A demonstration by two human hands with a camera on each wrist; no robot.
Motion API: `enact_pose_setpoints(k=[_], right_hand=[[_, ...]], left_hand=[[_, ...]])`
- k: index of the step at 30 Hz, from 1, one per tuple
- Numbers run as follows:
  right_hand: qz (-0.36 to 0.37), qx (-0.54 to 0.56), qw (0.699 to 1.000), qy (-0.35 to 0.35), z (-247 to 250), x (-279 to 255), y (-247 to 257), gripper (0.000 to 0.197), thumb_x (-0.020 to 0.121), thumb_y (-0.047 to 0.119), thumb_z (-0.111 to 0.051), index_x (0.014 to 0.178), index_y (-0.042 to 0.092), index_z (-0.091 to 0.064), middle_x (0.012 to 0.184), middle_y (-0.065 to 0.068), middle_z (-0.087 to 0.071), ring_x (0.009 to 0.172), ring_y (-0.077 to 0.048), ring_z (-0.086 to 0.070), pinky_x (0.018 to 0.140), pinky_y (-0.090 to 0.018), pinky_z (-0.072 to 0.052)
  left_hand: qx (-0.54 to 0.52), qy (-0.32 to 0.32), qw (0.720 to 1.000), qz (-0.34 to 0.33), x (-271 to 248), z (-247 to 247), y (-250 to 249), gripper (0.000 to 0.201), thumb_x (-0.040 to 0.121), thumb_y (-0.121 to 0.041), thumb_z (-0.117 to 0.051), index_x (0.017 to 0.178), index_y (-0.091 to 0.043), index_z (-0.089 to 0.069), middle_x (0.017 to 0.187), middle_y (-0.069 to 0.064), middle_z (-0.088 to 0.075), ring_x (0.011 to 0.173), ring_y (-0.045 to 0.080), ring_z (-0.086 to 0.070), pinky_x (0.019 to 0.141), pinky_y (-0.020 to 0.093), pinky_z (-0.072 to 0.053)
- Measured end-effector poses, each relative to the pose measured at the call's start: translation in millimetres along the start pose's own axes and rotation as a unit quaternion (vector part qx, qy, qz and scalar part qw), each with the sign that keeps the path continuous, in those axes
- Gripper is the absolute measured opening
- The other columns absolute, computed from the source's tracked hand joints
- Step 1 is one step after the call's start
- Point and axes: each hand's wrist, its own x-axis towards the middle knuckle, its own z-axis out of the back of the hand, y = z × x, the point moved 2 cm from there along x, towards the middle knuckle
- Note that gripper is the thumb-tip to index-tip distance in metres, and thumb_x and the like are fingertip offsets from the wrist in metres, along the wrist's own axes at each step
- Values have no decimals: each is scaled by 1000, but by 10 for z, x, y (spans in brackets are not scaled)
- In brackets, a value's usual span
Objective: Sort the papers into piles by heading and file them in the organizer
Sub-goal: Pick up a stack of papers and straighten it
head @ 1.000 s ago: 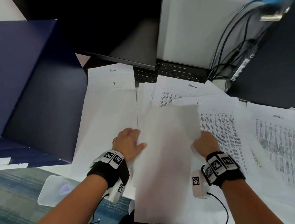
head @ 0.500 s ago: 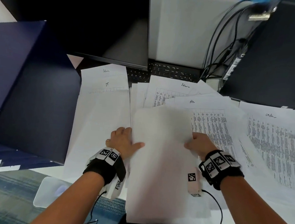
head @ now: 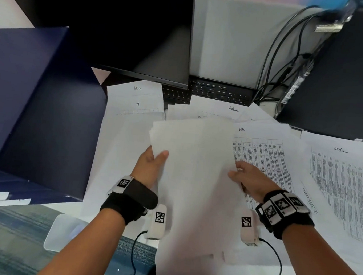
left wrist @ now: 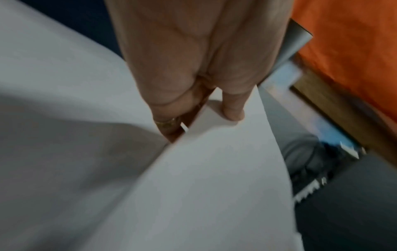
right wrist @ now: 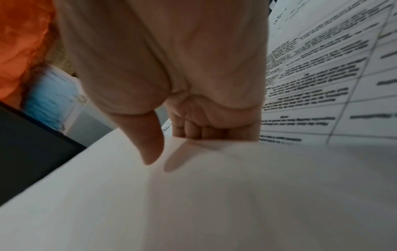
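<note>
Head view: both hands hold one stack (head: 194, 182) of blank-backed sheets up off the desk (head: 38, 210). Left hand (head: 149, 167) pinches its left edge, thumb on top, fingers beneath; right hand (head: 249, 178) is curled round the right edge. Loose papers (head: 336, 183) with handwritten headings lie under and to the right of the right grip. Navy organizer (head: 35, 113) stands well left of the left grip.

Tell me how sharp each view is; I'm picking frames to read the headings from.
Head view: mostly sharp, handwritten headings legible, edges bowed by the wide lens. Left wrist view: dim, motion-smeared, left hand pinching blank paper stack. Right wrist view: right hand soft, printed sheet smeared, unreadable.
</note>
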Motion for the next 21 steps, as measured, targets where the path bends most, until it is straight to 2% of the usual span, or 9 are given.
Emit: enact_pose_setpoints(k=[3,5,6,8,9,11,14,16,21], right_hand=[[32,-9,999,-11,-109,40,82,17,96,5,-47,109,12,-56,80,-2,-62,52,-6,-58,46,-19,-45],[53,25,998,-27,-175,86,137,16,97,5,-45,105,12,-57,91,-9,-65,68,-15,-64,63,-32,-56],[62,45,996,-34,-211,85,177,15,97,5,-44,99,13,-57,91,-10,-64,71,-19,-61,67,-33,-53],[57,84,994,-41,-284,106,236,17,98,3,-41,94,13,-54,76,-6,-57,56,-11,-55,53,-22,-45],[51,85,994,-42,-320,110,255,14,99,3,-41,101,10,-53,72,-2,-52,48,-7,-51,46,-20,-40],[26,37,999,-27,-379,135,257,24,98,10,-45,122,6,-45,77,3,-49,53,-7,-46,46,-22,-34],[10,-95,995,-15,-468,206,216,25,94,10,-48,118,5,-46,96,-3,-56,69,-15,-51,53,-23,-38],[8,-123,992,-43,-512,270,194,18,91,4,-46,109,6,-48,91,-5,-54,65,-14,-47,51,-22,-36],[18,-139,985,-105,-454,361,241,12,83,-1,-44,77,9,-42,78,-8,-47,67,-17,-42,51,-22,-30]], left_hand=[[-57,-60,996,29,51,21,-63,22,94,-15,-57,112,-17,-45,97,5,-64,77,16,-63,54,18,-51],[34,-60,996,55,93,66,-17,22,89,-25,-63,106,-18,-50,93,5,-63,74,18,-59,58,24,-51],[100,-38,993,56,94,75,19,16,86,-27,-64,97,-18,-55,87,5,-64,71,18,-59,62,28,-52],[179,-33,982,46,85,107,52,8,84,-21,-56,78,-16,-57,69,0,-60,59,14,-55,57,25,-49],[187,-49,980,43,93,123,58,13,86,-16,-53,73,-17,-53,65,0,-55,56,13,-50,54,22,-43],[146,-66,986,55,120,176,52,22,89,-7,-48,71,-19,-47,65,4,-47,61,18,-44,52,23,-35],[181,-59,980,63,163,216,82,7,88,-11,-51,85,-17,-52,71,1,-56,67,21,-52,64,28,-43],[264,-45,960,78,171,245,137,19,85,-19,-54,104,-17,-51,82,-3,-62,71,15,-58,63,24,-45],[351,-80,932,35,242,372,73,28,90,-18,-54,118,-13,-50,98,-1,-57,84,15,-54,72,20,-37]])
